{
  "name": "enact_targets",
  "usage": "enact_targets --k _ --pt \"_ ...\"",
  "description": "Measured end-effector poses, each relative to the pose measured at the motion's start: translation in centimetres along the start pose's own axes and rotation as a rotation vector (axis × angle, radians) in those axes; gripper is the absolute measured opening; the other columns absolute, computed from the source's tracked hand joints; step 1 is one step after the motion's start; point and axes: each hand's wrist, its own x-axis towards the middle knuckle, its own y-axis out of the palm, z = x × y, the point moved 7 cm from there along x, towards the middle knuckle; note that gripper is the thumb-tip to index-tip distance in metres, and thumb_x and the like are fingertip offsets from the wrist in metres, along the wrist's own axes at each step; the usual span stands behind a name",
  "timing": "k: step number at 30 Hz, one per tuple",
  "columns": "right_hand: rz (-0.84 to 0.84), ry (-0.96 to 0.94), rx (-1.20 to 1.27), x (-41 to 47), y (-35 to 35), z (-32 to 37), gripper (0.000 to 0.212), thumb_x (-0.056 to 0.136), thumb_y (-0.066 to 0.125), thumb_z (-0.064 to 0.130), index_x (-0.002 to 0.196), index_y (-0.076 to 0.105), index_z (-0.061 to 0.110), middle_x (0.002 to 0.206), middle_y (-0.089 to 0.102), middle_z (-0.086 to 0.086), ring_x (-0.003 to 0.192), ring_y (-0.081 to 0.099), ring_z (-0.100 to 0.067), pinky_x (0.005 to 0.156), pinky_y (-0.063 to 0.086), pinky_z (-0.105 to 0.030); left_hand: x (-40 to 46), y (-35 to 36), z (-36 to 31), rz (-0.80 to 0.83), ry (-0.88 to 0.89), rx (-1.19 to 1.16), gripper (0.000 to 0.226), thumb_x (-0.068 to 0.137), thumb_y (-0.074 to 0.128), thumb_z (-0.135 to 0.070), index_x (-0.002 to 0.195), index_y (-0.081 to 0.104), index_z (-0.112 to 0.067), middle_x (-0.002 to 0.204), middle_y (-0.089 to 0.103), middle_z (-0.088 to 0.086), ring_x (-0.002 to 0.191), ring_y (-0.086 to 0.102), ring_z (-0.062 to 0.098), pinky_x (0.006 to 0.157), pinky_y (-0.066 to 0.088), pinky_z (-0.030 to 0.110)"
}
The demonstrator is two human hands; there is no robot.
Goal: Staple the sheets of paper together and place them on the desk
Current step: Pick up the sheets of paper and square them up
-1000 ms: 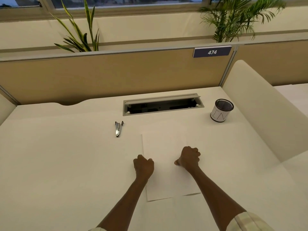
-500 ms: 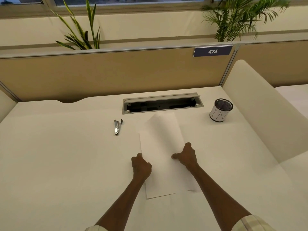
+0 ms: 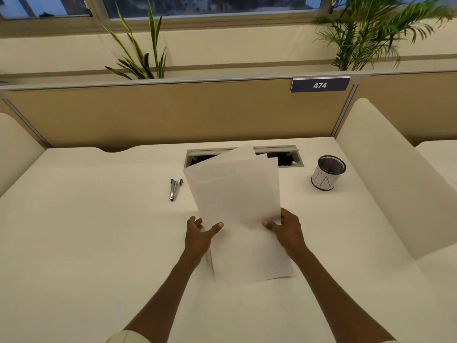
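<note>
We raise the smooth white sheets (image 3: pixel 237 194), corners fanned, over the matte cream desk (image 3: pixel 86 219). Our right hand (image 3: pixel 286 229) pinches their right edge. Our left hand (image 3: pixel 200 233), fingers loosely spread, touches them with its thumb, near the slim metal stapler (image 3: pixel 175 189).

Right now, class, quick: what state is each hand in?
Left hand: open, thumb touching the sheets of paper.
Right hand: pinching the sheets.

The sheets of paper (image 3: pixel 235 194) stand tilted above the desk (image 3: pixel 86 231), with their top corners a little fanned. The right hand (image 3: pixel 286 231) pinches their right edge. The left hand (image 3: pixel 197 236) lays its thumb on the front, fingers spread. The stapler (image 3: pixel 175 189) lies just left of the sheets, and a mesh cup (image 3: pixel 327 173) stands well to the right.
</note>
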Motion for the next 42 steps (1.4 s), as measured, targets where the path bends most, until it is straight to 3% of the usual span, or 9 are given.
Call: enact_targets --k 4,6,11,14,18,21,26,34,42 --pt "0.033 -0.04 0.115 -0.1 -1.2 1.8 0.028 0.076 0.076 0.003 0.1 0.072 0.018 0.096 0.077 0.0 0.089 0.073 -0.02 0.081 0.059 -0.04 -1.2 0.1 -4.4 0.009 0.221 0.01 0.024 0.083 0.071 -0.027 0.107 0.065 -0.025 0.101 0.072 -0.01 0.095 0.068 0.009 0.073 0.049 0.024" --pt "0.0 -0.072 0.132 0.2 -1.8 2.7 0.029 0.078 0.076 0.005 0.099 0.07 0.023 0.098 0.076 0.001 0.091 0.071 -0.019 0.082 0.057 -0.038 -2.1 0.3 -6.4 -0.088 0.305 0.032 0.016 0.089 0.064 -0.024 0.105 0.067 -0.023 0.097 0.072 -0.008 0.091 0.068 0.013 0.07 0.05 0.025" --pt "-0.128 -0.212 0.101 0.3 -2.5 6.0 0.028 0.081 0.073 0.01 0.108 0.066 0.013 0.097 0.072 0.003 0.089 0.066 -0.011 0.076 0.051 -0.022 -5.4 0.8 -10.3 -0.378 0.527 0.038 0.014 0.095 0.056 -0.019 0.101 0.059 -0.007 0.08 0.065 0.018 0.064 0.054 0.026 0.054 0.037 0.01" --pt "-0.176 -0.268 0.13 -0.8 -2.5 7.2 0.025 0.082 0.071 0.006 0.106 0.063 0.012 0.089 0.067 0.008 0.083 0.062 -0.007 0.065 0.044 -0.007 -8.1 1.3 -11.7 -0.47 0.648 0.04 0.008 0.096 0.052 -0.014 0.098 0.056 -0.007 0.07 0.052 0.0 0.056 0.045 0.005 0.056 0.037 0.008" --pt "-0.162 -0.284 0.143 -1.3 -2.4 6.7 0.033 0.082 0.073 0.007 0.113 0.061 0.011 0.095 0.067 0.005 0.085 0.061 -0.009 0.065 0.044 -0.003 -9.1 1.8 -10.8 -0.449 0.603 -0.04 0.014 0.094 0.058 -0.018 0.106 0.053 -0.013 0.081 0.057 -0.01 0.07 0.054 0.003 0.062 0.041 0.006" --pt "-0.124 -0.291 0.16 -1.5 -2.4 6.3 0.04 0.08 0.077 0.012 0.116 0.059 0.014 0.1 0.066 0.003 0.09 0.063 -0.006 0.067 0.047 -0.005 -9.1 1.3 -9.9 -0.416 0.54 -0.108 0.036 0.089 0.065 -0.022 0.12 0.047 -0.017 0.1 0.059 -0.016 0.091 0.058 -0.004 0.069 0.044 0.0" --pt "-0.103 -0.276 0.149 -1.5 -2.2 6.2 0.039 0.081 0.077 0.017 0.115 0.058 0.014 0.105 0.067 -0.003 0.093 0.064 -0.02 0.063 0.05 -0.011 -8.7 1.5 -9.5 -0.4 0.52 -0.062 0.031 0.091 0.063 -0.021 0.115 0.048 -0.01 0.107 0.063 0.005 0.091 0.061 0.019 0.061 0.045 0.005" --pt "-0.126 -0.273 0.209 -1.2 -2.9 6.5 0.038 0.081 0.077 0.015 0.116 0.062 0.013 0.105 0.07 -0.004 0.095 0.066 -0.022 0.069 0.05 -0.016 -8.6 1.6 -9.8 -0.439 0.536 -0.063 0.015 0.096 0.052 -0.019 0.107 0.049 -0.009 0.098 0.061 0.001 0.083 0.058 0.017 0.061 0.043 0.009" --pt "-0.084 -0.257 0.267 -1.7 -3.2 6.7 0.047 0.075 0.084 0.02 0.116 0.061 0.018 0.104 0.07 0.0 0.094 0.066 -0.014 0.067 0.054 -0.013 -8.5 1.6 -9.8 -0.41 0.536 -0.134 0.028 0.095 0.055 -0.022 0.118 0.046 -0.009 0.109 0.06 0.001 0.095 0.058 0.016 0.072 0.047 0.013"
